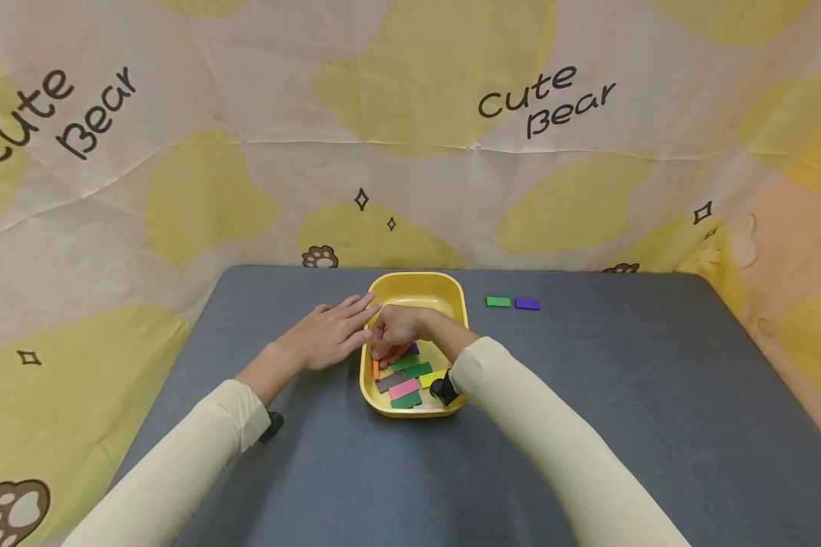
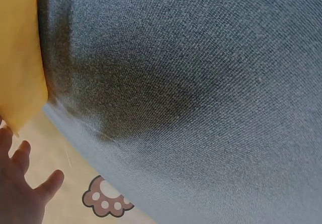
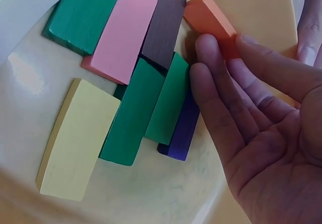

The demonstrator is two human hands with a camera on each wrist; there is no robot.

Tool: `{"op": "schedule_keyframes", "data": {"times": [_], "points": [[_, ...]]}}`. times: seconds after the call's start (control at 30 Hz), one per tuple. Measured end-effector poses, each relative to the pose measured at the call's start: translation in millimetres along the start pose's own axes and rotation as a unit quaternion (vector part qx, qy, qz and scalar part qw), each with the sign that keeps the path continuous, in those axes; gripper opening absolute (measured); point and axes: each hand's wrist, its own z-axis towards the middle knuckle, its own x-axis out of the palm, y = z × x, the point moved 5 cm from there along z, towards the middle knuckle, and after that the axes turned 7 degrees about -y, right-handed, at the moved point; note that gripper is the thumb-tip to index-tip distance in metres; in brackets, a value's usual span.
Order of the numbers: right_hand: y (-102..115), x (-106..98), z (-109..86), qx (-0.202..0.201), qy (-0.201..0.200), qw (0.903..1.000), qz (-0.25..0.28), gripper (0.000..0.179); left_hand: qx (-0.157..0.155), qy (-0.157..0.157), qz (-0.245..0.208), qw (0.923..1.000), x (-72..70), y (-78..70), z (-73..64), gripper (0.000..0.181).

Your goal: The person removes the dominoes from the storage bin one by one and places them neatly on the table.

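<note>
Inside the yellow tray [image 1: 417, 277], my right hand [image 1: 398, 330] pinches an orange wooden block [image 3: 211, 22] between thumb and fingers, near the left wall. Beside those fingers in the right wrist view lie a purple block [image 3: 185, 128], a green block [image 3: 133, 116] and a dark brown block [image 3: 165, 25]. A pink block [image 3: 123, 32], a pale yellow block [image 3: 78, 143] and a white piece [image 3: 25, 12] are farther along the tray floor. My left hand [image 1: 328, 334] is at the tray's left rim, fingers extended; whether it touches the rim is hard to tell.
On the grey table [image 1: 622, 395], right of the tray, a light green block [image 1: 498, 301] lies beside another purple block [image 1: 527, 304]. A printed cloth [image 1: 410, 91] hangs behind the table's back edge.
</note>
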Motion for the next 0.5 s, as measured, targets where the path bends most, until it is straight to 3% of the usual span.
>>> {"op": "schedule_keyframes", "data": {"times": [0.2,0.5], "points": [[-1,-4,-0.8,0.002,0.004,0.9999,-0.009,0.006,0.000,-0.004,-0.005,1.0000,1.4,0.7,0.1,0.061],[-1,-25,-10.2,-0.003,-0.006,0.9992,-0.040,0.026,-0.002,-0.001,-0.001,1.0000,1.1,-0.4,0.6,0.060]]}}
